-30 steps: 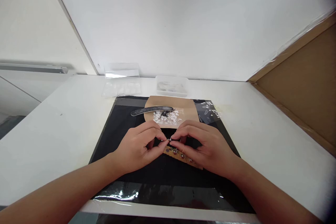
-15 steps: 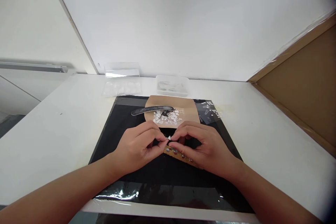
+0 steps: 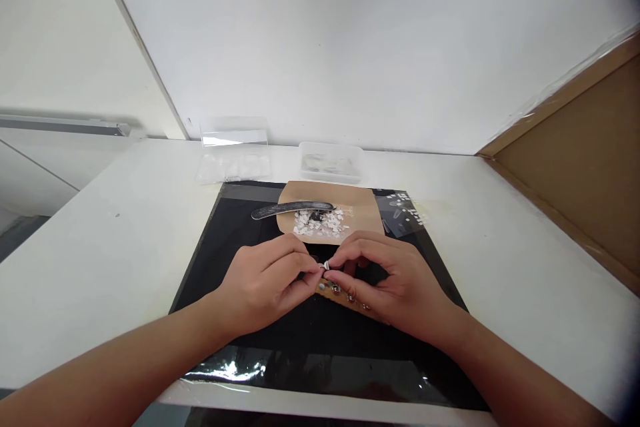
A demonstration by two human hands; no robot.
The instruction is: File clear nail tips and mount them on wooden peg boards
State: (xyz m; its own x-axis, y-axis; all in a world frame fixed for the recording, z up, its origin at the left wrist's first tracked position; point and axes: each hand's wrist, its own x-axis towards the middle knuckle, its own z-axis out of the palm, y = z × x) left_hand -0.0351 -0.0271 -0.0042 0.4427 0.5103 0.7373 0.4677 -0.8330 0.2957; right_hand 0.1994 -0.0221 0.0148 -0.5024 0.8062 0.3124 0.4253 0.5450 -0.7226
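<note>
My left hand (image 3: 274, 277) is closed in a pinch, its fingertips meeting those of my right hand (image 3: 387, 273) above a black mat (image 3: 280, 360). A small white piece (image 3: 327, 265) shows at the right thumb and forefinger, which grip it. What sits inside the left pinch is too small to make out. Just beneath the fingertips lies a brown strip (image 3: 344, 295) with a row of shiny round studs, partly covered by my right hand. Beyond the hands, a brown paper sheet (image 3: 355, 195) carries a heap of white scraps (image 3: 320, 221) and a dark curved nail file (image 3: 290, 209).
Two clear plastic boxes stand at the back: one with its lid raised (image 3: 233, 163), one low tray (image 3: 330, 161). Small white squares (image 3: 407, 207) lie on a clear sheet at the mat's right corner. A brown-framed panel (image 3: 570, 147) bounds the right side.
The small white piece has turned between my fingertips and now looks narrower. Both hands stay in nearly the same place; the whole view has shifted slightly.
</note>
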